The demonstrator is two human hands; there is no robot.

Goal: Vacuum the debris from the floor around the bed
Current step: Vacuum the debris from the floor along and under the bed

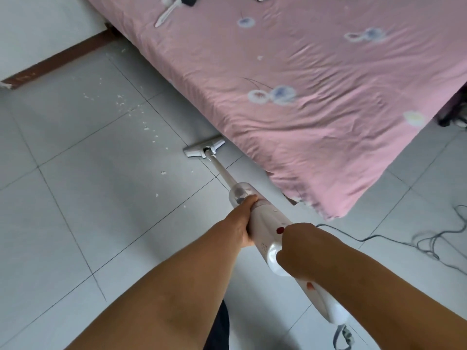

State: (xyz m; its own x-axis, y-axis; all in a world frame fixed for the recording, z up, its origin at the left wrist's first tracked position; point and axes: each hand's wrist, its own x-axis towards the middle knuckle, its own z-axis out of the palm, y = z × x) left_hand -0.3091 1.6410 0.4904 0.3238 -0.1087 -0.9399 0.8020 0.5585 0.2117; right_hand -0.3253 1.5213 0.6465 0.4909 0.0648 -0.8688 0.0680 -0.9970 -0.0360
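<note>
A white stick vacuum (265,221) slants from lower right toward the bed. Its flat floor head (203,147) rests on the grey tiles right beside the edge of the bed (316,84), which has a pink flowered sheet. My left hand (243,219) grips the vacuum body just below the clear dust cup. My right hand (297,251) grips the handle further back. White crumbs of debris (121,102) lie scattered on the tiles to the left of and beyond the head, with a few bits (163,172) nearer to me.
A dark power cord (429,241) trails in loops over the floor at the right. A brown skirting board (58,61) runs along the white wall at upper left. A white brush-like item (168,11) lies on the bed's far end.
</note>
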